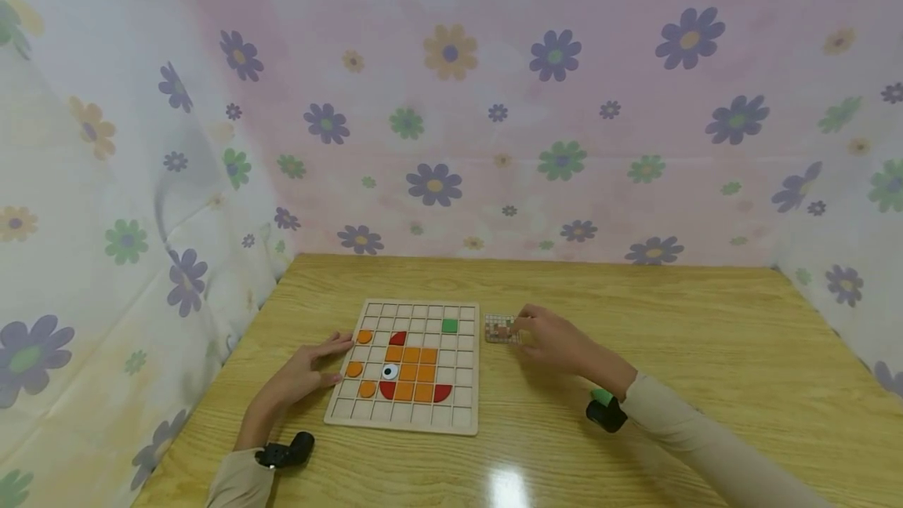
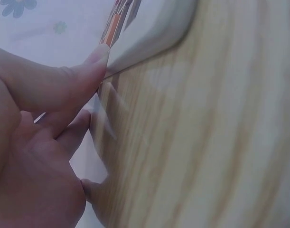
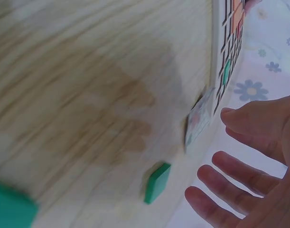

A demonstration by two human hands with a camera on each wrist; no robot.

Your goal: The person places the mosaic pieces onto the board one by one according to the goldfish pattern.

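Note:
A wooden grid board (image 1: 462, 423) lies on the table, with orange squares (image 1: 407, 373), red curved pieces (image 1: 442, 393), a white eye piece (image 1: 389, 371) and a green square (image 1: 450, 325) set in its cells. Orange discs (image 1: 355, 369) sit along its left side. My left hand (image 1: 305, 371) rests at the board's left edge, thumb and fingers extended; up close, the thumb (image 2: 85, 73) meets its corner. My right hand (image 1: 557, 341) hovers by a small picture card (image 1: 499, 329) right of the board. Its fingers (image 3: 230, 183) are spread and loosely bent, holding nothing.
A loose green tile (image 3: 157, 183) lies on the table near the card, and another green piece (image 3: 12, 209) is nearer the right wrist. Flower-printed cloth (image 1: 451, 116) hangs behind the wooden table (image 1: 635, 296) and at both sides.

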